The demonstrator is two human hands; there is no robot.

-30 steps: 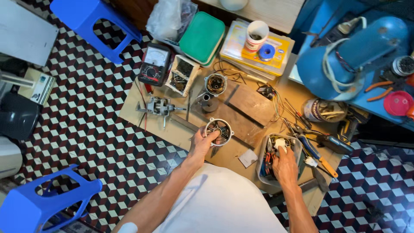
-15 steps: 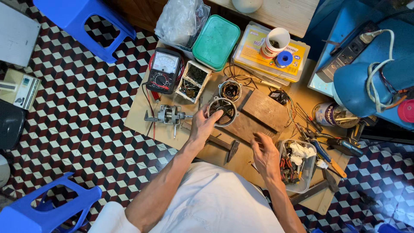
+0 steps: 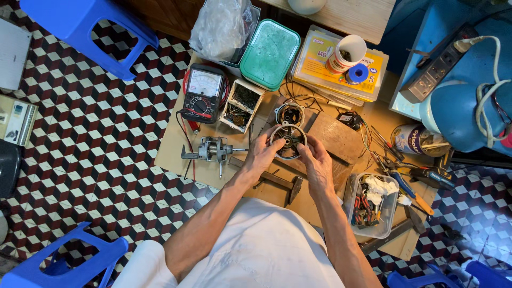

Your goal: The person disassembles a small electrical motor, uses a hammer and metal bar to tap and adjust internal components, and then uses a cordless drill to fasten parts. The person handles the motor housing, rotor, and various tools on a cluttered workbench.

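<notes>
The work lies on a brown board [image 3: 176,138] spread over a floor of red, black and white cube-pattern tiles [image 3: 90,138], with blue plastic stools [image 3: 85,26] at the corners of the view. Both hands meet over the middle of the board: the left hand [image 3: 261,154] and the right hand [image 3: 318,160] close from either side on a round metal motor housing [image 3: 288,140] with a dark hub and spokes, fingers curled on its rim and palms kept clear of it. Just beyond the grip stands a second, smaller round motor part [image 3: 289,113]. To the left of the grip lies a rotor on its shaft [image 3: 213,150], and past that an analog multimeter [image 3: 202,93] beside a small open box of dark bits [image 3: 241,105]. Beyond the grip sit a green-lidded box [image 3: 269,53] and a yellow flat case [image 3: 341,66] (a cup stands on it). To the right of the grip a clear tub of small tools [image 3: 373,205] and loose pliers [image 3: 408,186] crowd the board's edge; bare board shows only to the near left of the hands.
</notes>
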